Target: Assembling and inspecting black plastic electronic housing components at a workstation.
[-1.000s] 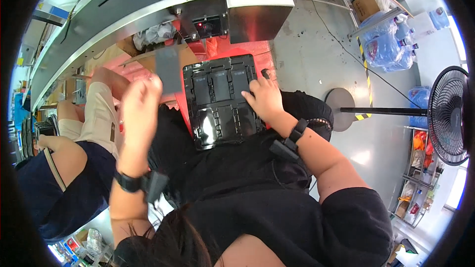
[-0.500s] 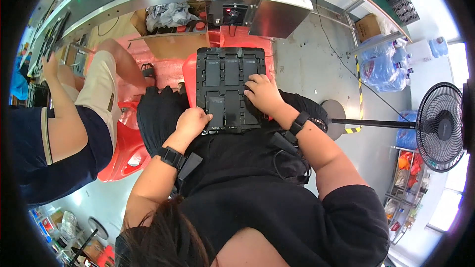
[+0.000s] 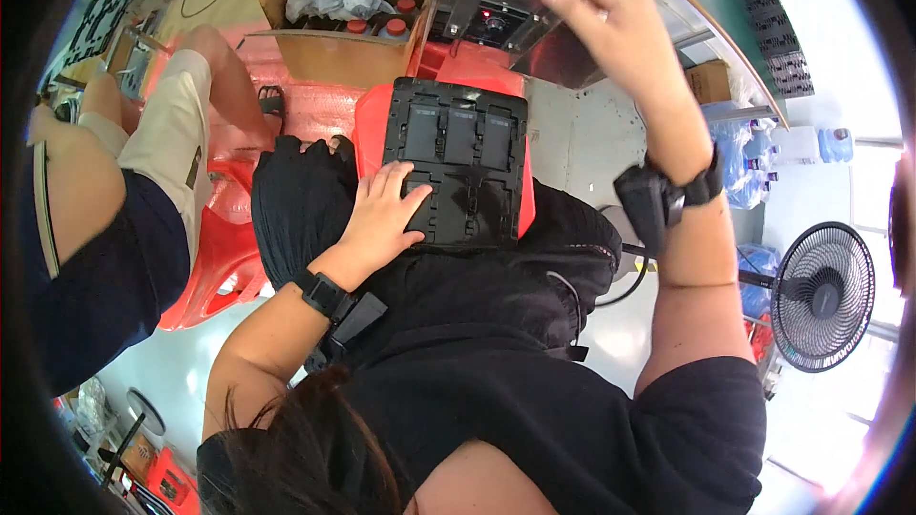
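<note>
The left hand [image 3: 386, 215] lies flat, its fingers spread, on the lower left part of a black moulded plastic tray [image 3: 458, 172]; it presses on the tray and does not grip anything. The tray has several rectangular pockets and it rests on the person's lap, with its far end over a red plastic stool [image 3: 448, 72]. The right hand [image 3: 611, 24] is raised well above and to the right of the tray, near a metal machine box [image 3: 506, 19]. Its fingers are curled loosely, and I cannot tell if they hold something. Both wrists carry a black strap. To the left of the left hand sits another person [image 3: 105, 200] on a red seat. Far right stands a black fan [image 3: 821, 296].
</note>
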Motion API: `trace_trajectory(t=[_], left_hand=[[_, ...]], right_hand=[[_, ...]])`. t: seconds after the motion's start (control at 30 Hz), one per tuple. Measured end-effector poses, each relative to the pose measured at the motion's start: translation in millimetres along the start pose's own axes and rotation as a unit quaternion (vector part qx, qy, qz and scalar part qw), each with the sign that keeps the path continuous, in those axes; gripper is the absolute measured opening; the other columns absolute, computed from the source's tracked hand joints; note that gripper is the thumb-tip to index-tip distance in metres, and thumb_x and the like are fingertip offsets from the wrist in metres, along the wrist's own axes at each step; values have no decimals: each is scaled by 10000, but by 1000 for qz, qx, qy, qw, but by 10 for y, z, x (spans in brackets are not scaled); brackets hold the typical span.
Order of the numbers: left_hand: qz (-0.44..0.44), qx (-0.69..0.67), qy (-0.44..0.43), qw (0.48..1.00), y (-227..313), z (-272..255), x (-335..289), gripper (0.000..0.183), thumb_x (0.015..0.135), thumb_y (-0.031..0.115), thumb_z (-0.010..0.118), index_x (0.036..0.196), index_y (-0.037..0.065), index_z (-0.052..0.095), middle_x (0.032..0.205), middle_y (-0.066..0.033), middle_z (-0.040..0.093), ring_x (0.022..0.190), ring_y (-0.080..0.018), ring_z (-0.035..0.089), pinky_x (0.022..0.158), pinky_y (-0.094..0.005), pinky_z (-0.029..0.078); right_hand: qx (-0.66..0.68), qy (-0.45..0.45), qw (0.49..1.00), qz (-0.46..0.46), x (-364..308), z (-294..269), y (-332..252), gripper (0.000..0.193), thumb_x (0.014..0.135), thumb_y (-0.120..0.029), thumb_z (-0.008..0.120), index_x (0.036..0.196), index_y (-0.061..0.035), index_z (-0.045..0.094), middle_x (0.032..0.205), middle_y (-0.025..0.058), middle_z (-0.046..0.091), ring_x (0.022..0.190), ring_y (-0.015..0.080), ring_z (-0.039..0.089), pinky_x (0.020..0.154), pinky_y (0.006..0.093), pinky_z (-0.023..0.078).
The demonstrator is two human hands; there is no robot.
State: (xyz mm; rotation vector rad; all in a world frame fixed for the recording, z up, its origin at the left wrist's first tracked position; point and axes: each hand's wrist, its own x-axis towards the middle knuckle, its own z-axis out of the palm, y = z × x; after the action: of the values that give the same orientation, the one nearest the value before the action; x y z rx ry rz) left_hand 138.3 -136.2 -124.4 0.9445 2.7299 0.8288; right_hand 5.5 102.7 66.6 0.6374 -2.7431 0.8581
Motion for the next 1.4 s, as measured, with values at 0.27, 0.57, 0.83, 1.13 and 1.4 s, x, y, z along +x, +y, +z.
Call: trace_trajectory(t=[0.27,0.57,0.83,1.13,1.4], left_hand=[[-17,-19,15,1000,-53,-165,117,588,633,192,742,1153,81,491,1293,-184,337,1230,-373,308,1009,-479,273],[23,-119,205,971,26,-1825,1569,248,844,223,540,917,-10,581,885,-179,602,823,-346,577,715,-374,464],[-171,359,299,867,-380,-2120,3088,446,803,406,570,941,-13,633,1023,-197,599,958,-350,575,800,-434,464],[-168,229,110,952,-76,-2079,3343,421,779,359,593,881,-47,634,854,-252,623,825,-357,613,724,-403,487],[-165,129,101,973,-392,-1988,2956,386,859,365,502,876,-19,543,824,-169,505,793,-280,503,711,-357,397]], right_hand=[[-270,43,939,207,1424,3,481,464,824,-415,530,963,17,626,981,222,612,948,344,589,782,364,472],[-265,66,887,373,1741,117,1350,485,720,-414,603,1028,-40,633,1062,169,613,990,328,584,844,398,448],[535,73,784,306,549,-141,675,226,795,-248,621,785,-33,553,601,45,486,460,108,389,413,276,340],[320,-235,777,489,-1812,908,599,334,826,-330,546,802,-1,599,653,63,568,525,158,511,501,271,411],[39,-402,839,365,-1985,1324,474,433,756,-458,607,809,-32,664,851,136,647,827,290,628,711,388,484]])
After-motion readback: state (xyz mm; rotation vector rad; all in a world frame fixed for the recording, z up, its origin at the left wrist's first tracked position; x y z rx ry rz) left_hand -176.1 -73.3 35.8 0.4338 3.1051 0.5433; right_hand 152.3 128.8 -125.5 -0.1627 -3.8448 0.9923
